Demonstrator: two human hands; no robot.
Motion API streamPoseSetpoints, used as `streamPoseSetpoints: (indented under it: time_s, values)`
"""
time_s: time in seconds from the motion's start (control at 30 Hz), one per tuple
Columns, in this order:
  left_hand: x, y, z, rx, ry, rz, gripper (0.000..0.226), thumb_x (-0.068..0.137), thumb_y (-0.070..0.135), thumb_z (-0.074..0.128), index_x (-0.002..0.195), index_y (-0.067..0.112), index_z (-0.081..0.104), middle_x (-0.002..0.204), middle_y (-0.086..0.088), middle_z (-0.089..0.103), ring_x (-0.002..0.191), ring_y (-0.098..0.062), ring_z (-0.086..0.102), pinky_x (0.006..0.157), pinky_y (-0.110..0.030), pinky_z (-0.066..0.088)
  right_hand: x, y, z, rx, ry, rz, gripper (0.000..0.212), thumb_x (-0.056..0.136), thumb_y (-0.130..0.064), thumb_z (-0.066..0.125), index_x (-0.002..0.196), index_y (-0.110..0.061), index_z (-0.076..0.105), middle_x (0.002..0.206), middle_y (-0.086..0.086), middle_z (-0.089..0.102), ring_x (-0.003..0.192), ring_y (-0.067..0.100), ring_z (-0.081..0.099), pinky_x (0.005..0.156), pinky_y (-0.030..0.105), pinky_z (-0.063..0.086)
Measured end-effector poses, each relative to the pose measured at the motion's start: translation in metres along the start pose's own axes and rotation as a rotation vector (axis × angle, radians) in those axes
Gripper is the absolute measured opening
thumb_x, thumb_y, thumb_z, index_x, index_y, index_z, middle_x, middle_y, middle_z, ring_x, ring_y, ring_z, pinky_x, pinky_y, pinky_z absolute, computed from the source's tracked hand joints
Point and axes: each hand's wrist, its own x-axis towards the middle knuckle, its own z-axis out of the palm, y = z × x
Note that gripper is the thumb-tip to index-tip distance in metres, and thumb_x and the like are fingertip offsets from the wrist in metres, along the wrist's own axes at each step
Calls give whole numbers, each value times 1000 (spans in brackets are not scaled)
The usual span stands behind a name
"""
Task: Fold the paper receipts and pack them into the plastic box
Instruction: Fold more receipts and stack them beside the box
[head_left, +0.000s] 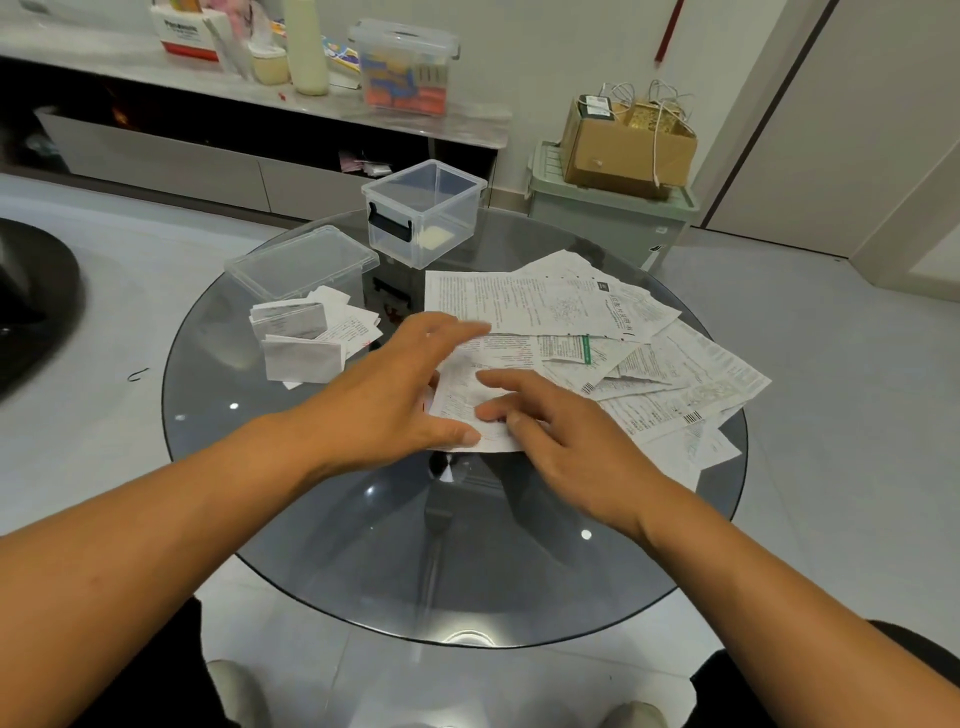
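Smoked glass forms the round table (311, 545), where both hands work one receipt (462, 400) at the near edge of a spread pile of receipts (649, 364). The left hand (384, 395) lies flat on it, fingers straight; the right hand (566, 436) presses it with loosely bent fingers. Folded receipts (298, 338) sit left, beside the lid (301, 260). The clear plastic box (423, 213) stands open beyond
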Motion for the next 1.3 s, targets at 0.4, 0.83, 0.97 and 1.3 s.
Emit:
streamPoseSetpoints:
  time_s: [0.4, 0.83, 0.97, 1.3]
  values:
    - [4, -3, -11, 7, -133, -57, 79, 78, 48, 83, 147, 29, 51, 155, 18, 37, 133, -4, 43, 100, -15, 35, 8, 7, 2, 61, 79, -21, 63, 88, -15, 75, 142, -39, 52, 154, -20, 35, 119, 0, 59, 101, 32, 54]
    - [5, 5, -8, -779, -130, -374, 23, 87, 29, 76, 105, 17, 80, 105, 3, 78, 104, -15, 73, 98, -32, 56, 10, 3, 3, 211, 220, 54, 7, 90, -26, 78, 96, -27, 76, 123, -13, 60, 90, 2, 65, 83, 19, 48]
    - [3, 12, -14, -589, -136, -374, 59, 75, 73, 60, 95, 21, 81, 91, 12, 77, 84, -7, 69, 78, -22, 52, 10, 2, 1, 259, 190, 153, 20, 95, -41, 71, 88, -22, 73, 85, -6, 71, 71, 7, 63, 70, 35, 51]
    - [-1, 14, -14, -681, -7, -320, 46, 79, 15, 85, 114, 22, 57, 91, -3, 77, 86, -19, 76, 81, -33, 60, 9, -12, -5, 573, 352, 104, 22, 79, -5, 87, 89, -4, 68, 83, -2, 75, 85, 14, 76, 74, 28, 63]
